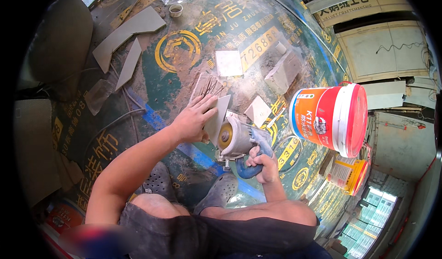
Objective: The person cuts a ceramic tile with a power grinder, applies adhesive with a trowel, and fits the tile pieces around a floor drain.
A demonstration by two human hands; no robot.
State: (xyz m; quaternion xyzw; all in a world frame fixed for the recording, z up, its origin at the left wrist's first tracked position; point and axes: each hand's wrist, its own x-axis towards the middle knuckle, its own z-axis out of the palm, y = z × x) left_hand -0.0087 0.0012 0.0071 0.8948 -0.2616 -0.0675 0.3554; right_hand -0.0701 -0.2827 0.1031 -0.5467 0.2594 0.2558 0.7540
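My left hand (198, 116) is closed on a pale tile piece (218, 119), fingers over its upper face and thumb beneath, holding it tilted. Against the tile's right side stands an angle grinder (240, 137) with a round yellowish disc hub facing the tile. My right hand (263, 163) wraps round the grinder's blue handle (251, 170). The disc's edge is mostly hidden by the guard and the tile. Just beyond my left fingers lies a block scored with dark cut lines (207, 85).
A large red, white and orange bucket (317, 116) stands to the right, with a yellow one (347, 174) behind it. Cut tile pieces (129, 31) lie at the far left. A square tile (229, 63), a dusty block (283, 70) and a small cup (175, 10) sit farther off. Cables (126, 105) cross the dusty floor covering.
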